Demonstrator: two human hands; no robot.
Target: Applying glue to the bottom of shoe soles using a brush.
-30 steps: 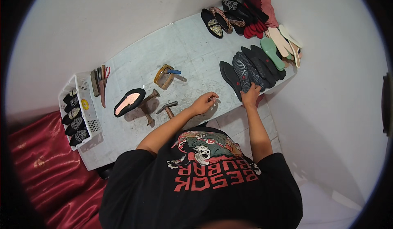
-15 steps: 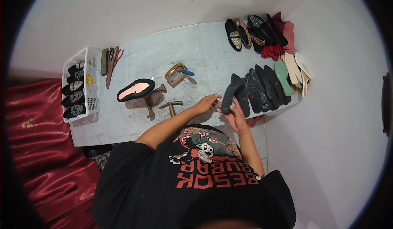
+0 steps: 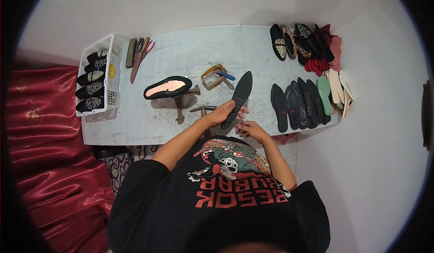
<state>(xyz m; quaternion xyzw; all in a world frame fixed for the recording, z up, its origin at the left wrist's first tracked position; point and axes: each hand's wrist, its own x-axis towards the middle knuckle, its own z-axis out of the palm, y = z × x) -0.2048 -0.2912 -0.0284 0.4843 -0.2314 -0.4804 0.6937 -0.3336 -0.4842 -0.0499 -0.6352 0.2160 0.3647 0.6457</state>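
Note:
My left hand (image 3: pixel 220 114) grips a black shoe sole (image 3: pixel 242 88) near its lower end, thumb on the front face and fingers wrapped behind. The sole is tilted, its upper end leaning right. Just right of its lower end is my right hand (image 3: pixel 254 131), fingers loosely bent and apart, nothing visible in them. To the left, a black shoe (image 3: pixel 183 89) with a pale pink insole rests on a rusty metal shoe stand (image 3: pixel 180 110). A hammer (image 3: pixel 203 108) lies partly hidden behind my left forearm.
A brown-rimmed glue container (image 3: pixel 205 78) holds a blue-handled brush (image 3: pixel 225 75). Several black soles (image 3: pixel 279 107) lie at right, near pale insoles (image 3: pixel 333 85) and finished shoes (image 3: pixel 277 42). A white basket (image 3: pixel 114 74) of shoes stands left, beside scissors (image 3: pixel 139 63) and other hand tools.
The sole has moved left, away from the row of soles, and turned. My left hand now holds it; my right hand has let go. The view has shifted slightly.

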